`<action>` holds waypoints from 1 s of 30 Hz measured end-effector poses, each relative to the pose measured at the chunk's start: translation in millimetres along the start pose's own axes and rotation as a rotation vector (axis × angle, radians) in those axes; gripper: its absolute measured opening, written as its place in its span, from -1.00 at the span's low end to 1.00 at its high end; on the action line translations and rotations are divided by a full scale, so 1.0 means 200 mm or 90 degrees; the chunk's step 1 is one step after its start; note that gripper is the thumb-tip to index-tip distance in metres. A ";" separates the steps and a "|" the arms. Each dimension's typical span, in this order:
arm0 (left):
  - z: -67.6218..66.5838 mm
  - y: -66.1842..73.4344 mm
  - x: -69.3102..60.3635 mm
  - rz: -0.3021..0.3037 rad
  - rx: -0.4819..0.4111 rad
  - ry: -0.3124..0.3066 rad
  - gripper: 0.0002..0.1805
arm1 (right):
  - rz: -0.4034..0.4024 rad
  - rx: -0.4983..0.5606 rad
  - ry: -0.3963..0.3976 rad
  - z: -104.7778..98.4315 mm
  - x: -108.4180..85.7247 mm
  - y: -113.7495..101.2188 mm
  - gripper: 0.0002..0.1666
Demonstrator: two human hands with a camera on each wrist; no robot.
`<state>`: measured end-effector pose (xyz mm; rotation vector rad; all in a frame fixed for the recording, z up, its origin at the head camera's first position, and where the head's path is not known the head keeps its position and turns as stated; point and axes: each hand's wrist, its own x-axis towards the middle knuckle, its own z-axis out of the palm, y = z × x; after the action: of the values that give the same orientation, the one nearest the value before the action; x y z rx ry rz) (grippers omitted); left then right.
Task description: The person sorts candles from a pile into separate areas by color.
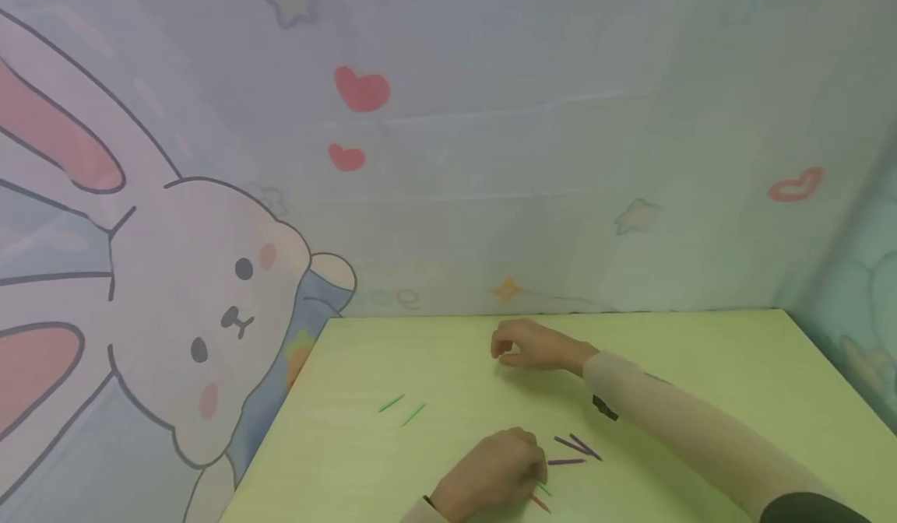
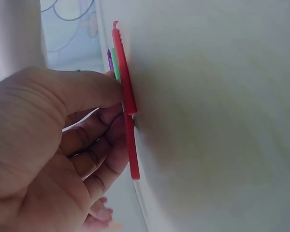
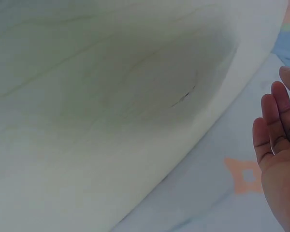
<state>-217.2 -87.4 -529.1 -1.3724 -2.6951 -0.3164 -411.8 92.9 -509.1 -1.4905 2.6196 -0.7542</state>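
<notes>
In the head view my left hand is low over the table, by a green stick and an orange-red stick. The left wrist view shows its thumb and curled fingers closed around the green stick, partly hidden behind two red sticks. Farther back is a purple tip. Three purple sticks lie just right of that hand. My right hand hovers over the table's far part, fingers loosely bent, holding nothing; its fingers look relaxed in the right wrist view.
Two green sticks lie apart from the others on the left of the yellow-green table. A printed cloth with a rabbit, hearts and stars hangs behind the far edge. My right forearm crosses the table's right side.
</notes>
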 end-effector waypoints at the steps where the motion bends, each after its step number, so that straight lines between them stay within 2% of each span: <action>1: 0.00 0.00 0.01 0.002 0.002 -0.001 -0.80 | 0.005 0.000 0.007 -0.01 -0.03 0.01 -0.90; 7: 0.00 0.01 0.02 0.011 0.012 -0.002 -0.79 | 0.015 0.001 0.036 -0.08 -0.23 0.03 -0.92; 12: -0.02 -0.01 0.05 -0.012 -0.018 -0.014 -0.76 | 0.044 0.015 0.044 -0.12 -0.38 0.01 -0.93; 15: -0.06 -0.03 0.07 -0.038 -0.049 -0.016 -0.74 | 0.054 0.018 0.055 -0.12 -0.46 0.00 -0.93; 19: -0.13 -0.07 0.07 -0.062 -0.076 -0.007 -0.77 | 0.054 0.023 0.073 -0.10 -0.53 -0.03 -0.91; 25: -0.21 -0.13 0.03 -0.071 -0.067 0.007 -0.82 | 0.064 0.043 0.081 -0.07 -0.63 -0.09 -0.90; 30: -0.27 -0.19 -0.01 -0.075 -0.069 0.038 -0.86 | 0.070 0.072 0.072 -0.06 -0.71 -0.18 -0.91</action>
<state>-246.6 -122.5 -481.6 -1.2102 -2.7513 -0.5132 -309.5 197.5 -512.6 -1.3009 2.6615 -0.9833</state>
